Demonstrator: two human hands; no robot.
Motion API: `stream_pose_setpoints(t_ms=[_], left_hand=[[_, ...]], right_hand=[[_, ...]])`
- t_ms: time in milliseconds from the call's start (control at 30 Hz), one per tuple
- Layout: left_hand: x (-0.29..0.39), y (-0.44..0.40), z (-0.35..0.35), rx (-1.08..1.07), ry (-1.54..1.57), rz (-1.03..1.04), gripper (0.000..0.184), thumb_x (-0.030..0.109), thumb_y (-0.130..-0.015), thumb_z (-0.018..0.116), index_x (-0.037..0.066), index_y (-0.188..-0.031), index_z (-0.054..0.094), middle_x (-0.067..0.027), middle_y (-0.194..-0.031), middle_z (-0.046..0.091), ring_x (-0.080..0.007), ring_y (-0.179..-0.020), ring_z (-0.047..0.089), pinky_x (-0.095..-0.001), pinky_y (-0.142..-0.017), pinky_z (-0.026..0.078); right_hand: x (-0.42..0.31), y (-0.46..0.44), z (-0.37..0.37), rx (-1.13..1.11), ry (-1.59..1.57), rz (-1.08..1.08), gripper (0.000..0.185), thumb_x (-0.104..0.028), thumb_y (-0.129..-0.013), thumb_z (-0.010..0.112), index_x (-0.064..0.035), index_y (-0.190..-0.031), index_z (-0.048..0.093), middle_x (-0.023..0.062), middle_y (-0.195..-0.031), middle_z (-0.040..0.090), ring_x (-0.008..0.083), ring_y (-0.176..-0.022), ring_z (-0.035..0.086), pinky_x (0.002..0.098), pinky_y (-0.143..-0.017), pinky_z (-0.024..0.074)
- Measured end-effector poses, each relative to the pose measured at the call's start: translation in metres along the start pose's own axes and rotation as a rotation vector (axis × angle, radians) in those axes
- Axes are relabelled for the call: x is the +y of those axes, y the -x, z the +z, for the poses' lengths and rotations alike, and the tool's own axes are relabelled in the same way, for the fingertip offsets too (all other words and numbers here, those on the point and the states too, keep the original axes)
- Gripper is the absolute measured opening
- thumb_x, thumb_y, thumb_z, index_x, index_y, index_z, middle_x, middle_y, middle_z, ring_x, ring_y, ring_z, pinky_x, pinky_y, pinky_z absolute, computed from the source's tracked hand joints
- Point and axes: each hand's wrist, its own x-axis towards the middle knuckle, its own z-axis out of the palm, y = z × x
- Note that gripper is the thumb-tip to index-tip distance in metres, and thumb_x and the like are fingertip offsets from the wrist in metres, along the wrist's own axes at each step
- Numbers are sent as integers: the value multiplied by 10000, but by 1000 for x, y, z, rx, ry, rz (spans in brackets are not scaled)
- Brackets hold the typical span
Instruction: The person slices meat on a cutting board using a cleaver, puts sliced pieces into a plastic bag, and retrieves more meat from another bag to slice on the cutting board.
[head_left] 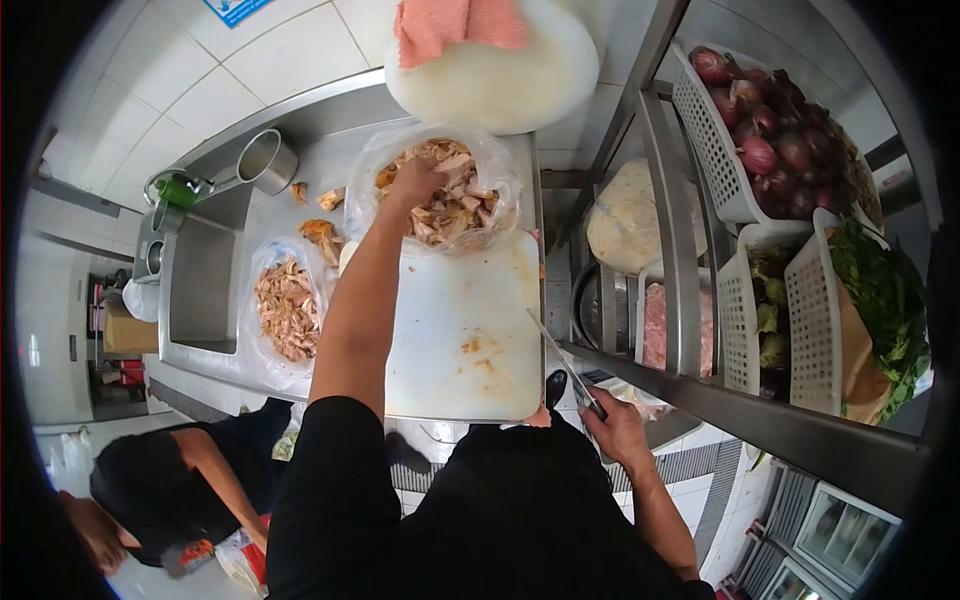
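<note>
My left hand (420,182) reaches down into a large clear plastic bag (362,180) of chopped cooked meat (445,215) that looks like chicken. Its fingers are partly hidden among the pieces. Off the right side of the counter, my right hand (615,428) is closed around the handle of a knife (560,358), whose blade points forward beside the board's edge. Between my arms lies a white cutting board (445,310) with brownish smears. A smaller plastic bag of shredded meat (288,310) stands left of my forearm, and loose larger pieces (320,240) lie behind it.
A steel sink (205,275) is at the left, near a metal pot (267,162). Behind stands a round board (490,85) with a pink cloth (460,25). At right, a metal rack (670,230) holds red onions (775,140) and leafy greens (880,300). Another person (180,480) bends at lower left.
</note>
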Motion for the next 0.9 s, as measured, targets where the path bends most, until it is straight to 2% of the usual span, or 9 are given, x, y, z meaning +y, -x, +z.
stream_pose_setpoints(t_ms=[67, 233, 300, 400, 433, 533, 633, 700, 900], left_hand=[[0, 14, -18, -32, 317, -42, 341, 199, -842, 731, -55, -1070, 752, -79, -809, 702, -141, -767, 647, -297, -702, 521], [-2, 61, -38, -167, 484, -99, 303, 99, -857, 714, -38, -1126, 738, -52, -916, 719, -143, -759, 639, -305, -728, 535], [-13, 97, -27, -203, 390, 73, 275, 124, -898, 701, 34, -1154, 749, -4, -909, 720, -123, -816, 622, -286, -795, 505], [-9, 184, 12, 43, 120, 227, 403, 87, -869, 720, 103, -1271, 712, -71, -1142, 724, -236, -1043, 656, -344, -928, 519], [-21, 209, 33, 119, 50, 342, 470, 81, -842, 742, 128, -1307, 696, -102, -1269, 701, -292, -1158, 645, -383, -987, 518], [-24, 262, 53, -137, -273, 235, 629, 126, -781, 759, 229, -1390, 639, -127, -1546, 489, -415, -1376, 472, -530, -1136, 409], [-20, 270, 61, 52, -45, 157, 644, 138, -769, 767, 199, -1394, 626, -110, -1510, 528, -389, -1347, 494, -523, -1114, 417], [-6, 267, 68, 59, -100, 144, 640, 148, -764, 770, 182, -1386, 627, -93, -1492, 545, -376, -1336, 499, -510, -1099, 421], [-3, 262, 86, 22, -163, 211, 605, 149, -755, 762, 149, -1348, 642, -36, -1427, 602, -339, -1303, 515, -483, -1053, 432]], right_hand=[[0, -2, 1, -27, -47, 29, 406, -305, -936, 696, -102, -1287, 674, 220, -907, 731, 422, -896, 712, 476, -810, 546], [-4, -10, 8, -57, -79, 24, 407, -302, -938, 693, -74, -1274, 670, 228, -909, 729, 426, -902, 709, 474, -814, 545], [-5, -14, 12, -68, -61, 26, 410, -303, -939, 693, -66, -1273, 667, 229, -911, 729, 427, -903, 708, 474, -814, 544], [-5, -17, 17, -38, -77, 19, 416, -313, -943, 691, -60, -1272, 662, 235, -890, 724, 434, -891, 706, 486, -794, 539], [-4, -18, 18, -33, -73, 28, 405, -292, -942, 698, -58, -1270, 660, 199, -837, 710, 367, -800, 702, 440, -735, 535], [-9, -20, 14, -45, -35, 57, 405, -278, -941, 703, -57, -1276, 652, 162, -777, 695, 301, -702, 696, 397, -670, 529], [-17, -30, 12, -77, 16, 77, 444, -295, -944, 695, -53, -1310, 623, 174, -789, 703, 316, -714, 700, 408, -680, 527], [-28, -38, 12, -129, -19, 90, 498, -346, -945, 667, -73, -1355, 595, 253, -945, 728, 470, -942, 692, 522, -830, 530], [-39, -58, 22, -106, 79, -83, 442, -276, -992, 607, -57, -1372, 553, 287, -1015, 711, 494, -994, 663, 525, -825, 522]])
